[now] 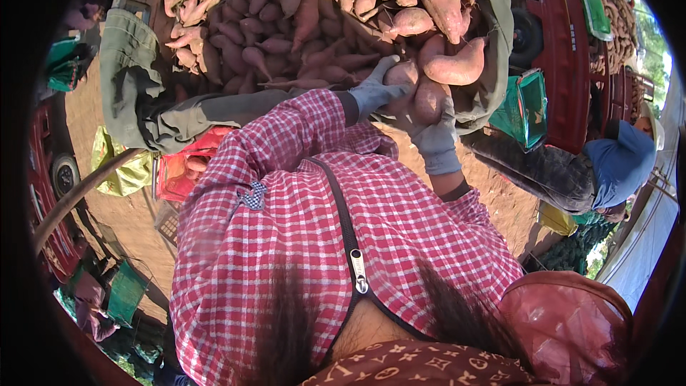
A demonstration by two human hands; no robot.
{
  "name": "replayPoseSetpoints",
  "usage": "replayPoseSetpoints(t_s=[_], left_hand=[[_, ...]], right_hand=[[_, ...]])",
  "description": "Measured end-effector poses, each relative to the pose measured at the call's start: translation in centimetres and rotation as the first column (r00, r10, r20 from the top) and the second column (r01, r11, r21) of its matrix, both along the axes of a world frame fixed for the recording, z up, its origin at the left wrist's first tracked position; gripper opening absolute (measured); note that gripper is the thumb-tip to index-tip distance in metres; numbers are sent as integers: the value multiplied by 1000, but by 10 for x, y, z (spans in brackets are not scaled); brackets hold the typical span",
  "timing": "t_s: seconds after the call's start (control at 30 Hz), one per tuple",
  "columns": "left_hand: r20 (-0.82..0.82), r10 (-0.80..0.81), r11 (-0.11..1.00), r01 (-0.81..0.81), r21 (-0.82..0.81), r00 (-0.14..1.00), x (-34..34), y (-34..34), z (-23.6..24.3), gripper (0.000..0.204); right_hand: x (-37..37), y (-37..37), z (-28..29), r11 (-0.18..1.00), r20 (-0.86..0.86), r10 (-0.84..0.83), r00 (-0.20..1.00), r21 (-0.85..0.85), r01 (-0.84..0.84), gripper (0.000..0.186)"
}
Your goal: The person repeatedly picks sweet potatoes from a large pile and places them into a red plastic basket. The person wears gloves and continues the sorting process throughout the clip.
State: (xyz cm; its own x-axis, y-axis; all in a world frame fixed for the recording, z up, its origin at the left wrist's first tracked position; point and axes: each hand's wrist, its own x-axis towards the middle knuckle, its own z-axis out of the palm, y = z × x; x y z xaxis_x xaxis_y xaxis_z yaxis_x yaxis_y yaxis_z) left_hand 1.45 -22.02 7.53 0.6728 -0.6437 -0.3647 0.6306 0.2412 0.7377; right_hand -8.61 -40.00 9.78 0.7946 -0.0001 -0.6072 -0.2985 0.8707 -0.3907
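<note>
My left hand [377, 87], in a grey-blue glove, is closed round a plump reddish sweet potato [402, 74] at the near edge of a big heap. Just right of it and lower, my right hand [436, 144], gloved alike, grips another rounded sweet potato [431, 102] from below. The two sweet potatoes sit side by side, apparently touching. A large curved sweet potato [457, 64] lies beyond my right hand on the heap [275, 36]. Some of my fingers are hidden behind what they hold.
Olive-green cloth [128, 64] lines the edges of the load. Below left are a red crate [179, 175] and a yellow-green bag [114, 157]. To the right stand a green bag [525, 111], a red truck [557, 43] and a person in a blue shirt [618, 164].
</note>
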Motion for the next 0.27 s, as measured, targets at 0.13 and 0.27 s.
replayPoseSetpoints(t_s=[0.13, 0.27], left_hand=[[1, 78, 997, -78, -5, 997, -7, 8, -8, 85], [35, -12, 997, 9, 74, 999, -4, 14, -11, 81]], right_hand=[[-7, -16, -35, 998, 106, 67, 992, -25, -65, 87], [-12, -30, -53, 991, 106, 33, 994, -131, -19, 74]])
